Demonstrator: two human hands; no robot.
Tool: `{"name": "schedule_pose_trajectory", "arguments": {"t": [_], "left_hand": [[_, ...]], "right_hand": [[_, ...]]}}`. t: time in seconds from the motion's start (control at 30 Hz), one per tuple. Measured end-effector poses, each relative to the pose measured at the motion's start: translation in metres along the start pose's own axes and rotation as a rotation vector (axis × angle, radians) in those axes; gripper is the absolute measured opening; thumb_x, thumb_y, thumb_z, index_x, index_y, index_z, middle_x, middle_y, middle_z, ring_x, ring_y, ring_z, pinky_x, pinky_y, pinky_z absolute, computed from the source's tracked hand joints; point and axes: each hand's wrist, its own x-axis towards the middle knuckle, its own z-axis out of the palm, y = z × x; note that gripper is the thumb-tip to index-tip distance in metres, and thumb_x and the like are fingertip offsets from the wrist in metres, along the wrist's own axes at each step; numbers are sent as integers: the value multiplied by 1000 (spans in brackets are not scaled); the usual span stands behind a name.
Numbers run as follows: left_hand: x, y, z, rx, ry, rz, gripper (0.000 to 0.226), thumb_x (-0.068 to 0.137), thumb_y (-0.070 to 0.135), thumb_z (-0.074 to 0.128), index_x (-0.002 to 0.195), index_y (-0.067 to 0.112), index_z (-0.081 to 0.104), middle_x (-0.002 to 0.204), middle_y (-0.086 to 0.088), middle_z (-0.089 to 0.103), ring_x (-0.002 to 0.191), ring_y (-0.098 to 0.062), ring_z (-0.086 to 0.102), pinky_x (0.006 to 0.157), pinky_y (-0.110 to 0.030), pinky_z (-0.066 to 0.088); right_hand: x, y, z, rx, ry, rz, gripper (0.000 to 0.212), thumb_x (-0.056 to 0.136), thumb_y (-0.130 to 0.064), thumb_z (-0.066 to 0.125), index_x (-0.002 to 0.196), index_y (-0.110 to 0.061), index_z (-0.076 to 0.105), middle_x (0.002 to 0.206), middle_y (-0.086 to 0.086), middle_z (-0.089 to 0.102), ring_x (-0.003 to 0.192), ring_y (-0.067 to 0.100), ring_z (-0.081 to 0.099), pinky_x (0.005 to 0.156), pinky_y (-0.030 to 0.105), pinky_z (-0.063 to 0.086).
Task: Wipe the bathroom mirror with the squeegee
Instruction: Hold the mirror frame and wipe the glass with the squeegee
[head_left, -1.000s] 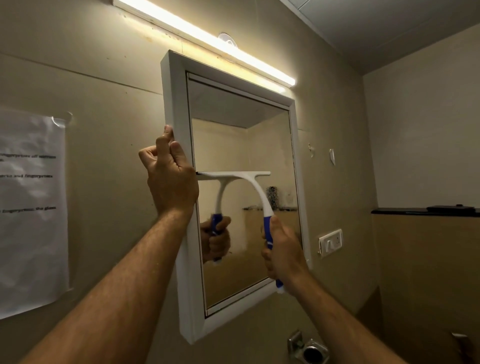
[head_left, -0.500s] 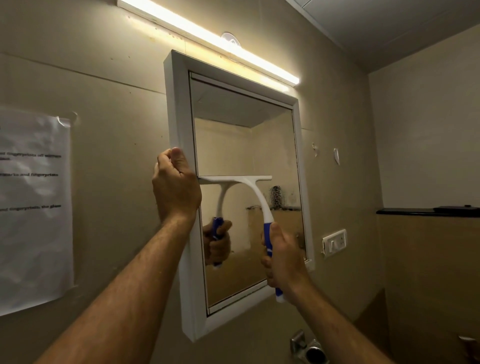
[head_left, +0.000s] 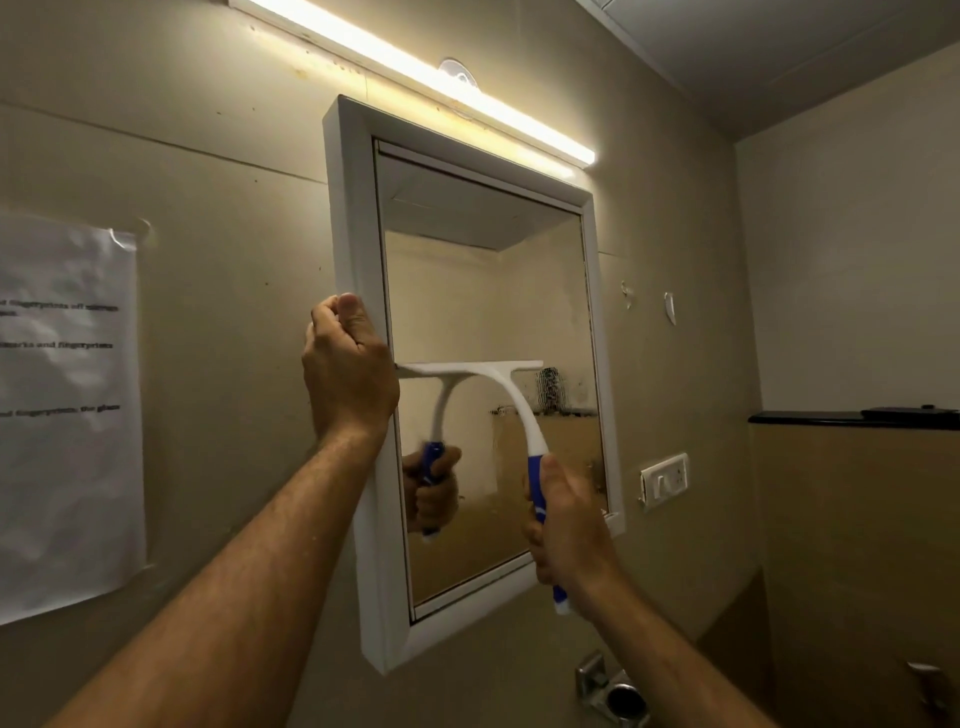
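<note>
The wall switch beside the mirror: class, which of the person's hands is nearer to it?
Right. The right hand grips the squeegee handle just left of the wall switch; the left hand holds the mirror frame's far left edge.

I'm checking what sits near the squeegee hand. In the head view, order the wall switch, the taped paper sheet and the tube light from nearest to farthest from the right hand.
From the right hand:
1. Wall switch, just to its right.
2. Tube light, above the mirror.
3. Paper sheet, far left on the wall.

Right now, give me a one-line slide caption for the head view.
Right hand draws white, blue-handled squeegee across white-framed wall mirror; left hand grips its frame.
</note>
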Motion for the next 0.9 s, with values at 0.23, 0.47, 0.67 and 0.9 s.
{"name": "schedule_pose_trajectory", "arguments": {"t": [0.23, 0.47, 0.67, 0.9], "left_hand": [[-3, 1, -2, 5, 0, 7, 44, 104, 38, 24, 119, 7, 51, 98, -6, 53, 70, -4, 46, 54, -13, 29], [-6, 1, -4, -12, -12, 8, 43, 104, 37, 25, 119, 6, 52, 97, -7, 53, 67, -1, 44, 54, -12, 29], [-2, -9, -2, -49, -19, 21, 45, 103, 39, 26, 121, 7, 52, 106, -14, 59, 80, -10, 52, 56, -13, 33], [-2, -11, -2, -66, -18, 24, 43, 103, 39, 27, 120, 8, 52, 100, -13, 60, 81, -12, 53, 57, -15, 37]], "right_hand": [[11, -18, 0, -31, 37, -70, 43, 101, -46, 30, 87, -14, 53, 59, -1, 42, 43, 7, 35, 43, 23, 31], [7, -6, 8, 14, 26, -23, 43, 102, -46, 28, 86, -12, 51, 59, 0, 41, 42, 7, 35, 42, 22, 31], [6, -3, -2, 6, -15, -10, 42, 102, -44, 31, 86, -11, 50, 59, 1, 40, 41, 6, 34, 39, 20, 32], [25, -30, -15, 80, -141, 33, 46, 101, -49, 32, 88, -12, 58, 54, 2, 49, 41, 14, 36, 42, 24, 32]]}}
